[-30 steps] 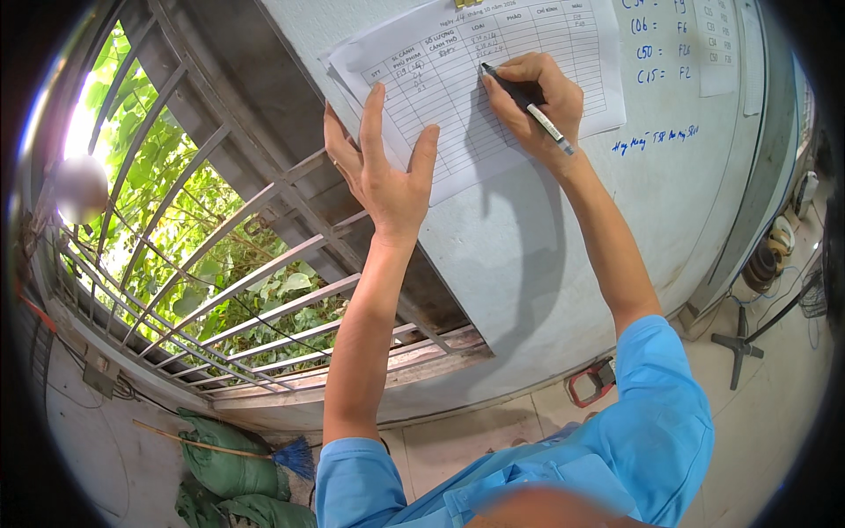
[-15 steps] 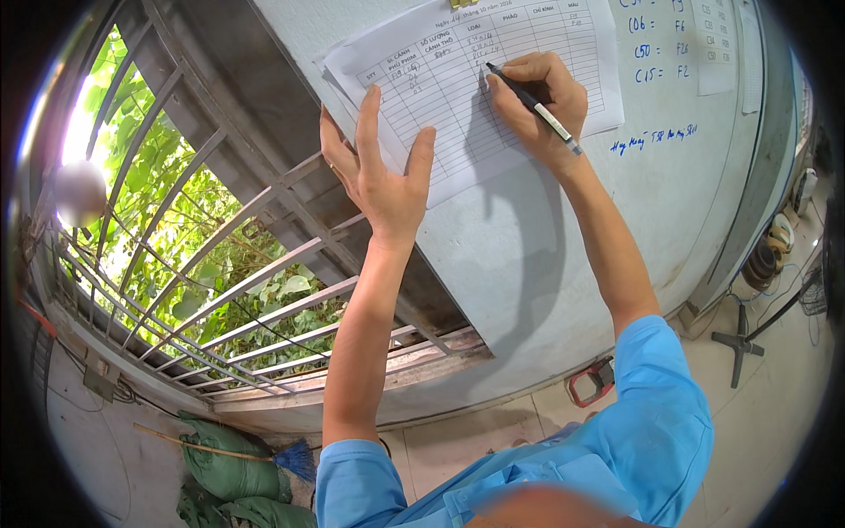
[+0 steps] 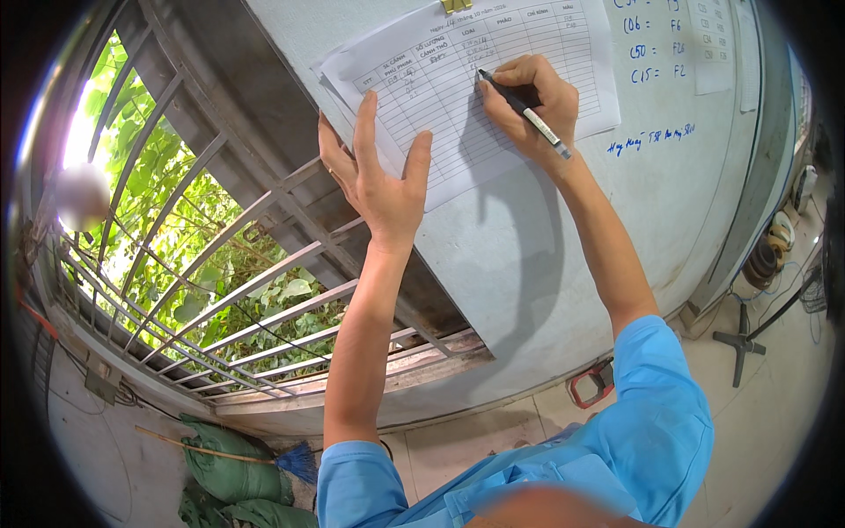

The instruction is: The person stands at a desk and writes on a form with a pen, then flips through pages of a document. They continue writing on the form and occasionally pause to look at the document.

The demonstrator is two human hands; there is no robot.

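A white paper form (image 3: 466, 167) with a printed table hangs on the pale wall, its top edge under a yellow binder clip (image 3: 456, 5). Handwriting fills some of its upper rows. My right hand (image 3: 537, 106) grips a black pen with a pale label band (image 3: 539, 125), whose tip touches the sheet or is very near it, in a middle column. My left hand (image 3: 383, 180) lies with spread fingers against the sheet's lower left edge and the wall's edge beside the window. Nothing is held in it.
A barred window (image 3: 264, 202) with leaves behind it is on the left. Blue writing (image 3: 651, 141) and another posted sheet (image 3: 711, 44) are on the wall at right. Below lie green sacks (image 3: 233, 466), a blue-headed broom (image 3: 295, 461), a red-framed object (image 3: 590, 385) and a black stand base (image 3: 739, 345).
My right hand and the pen have shifted slightly left and down on the sheet. My left hand stays in nearly the same place.
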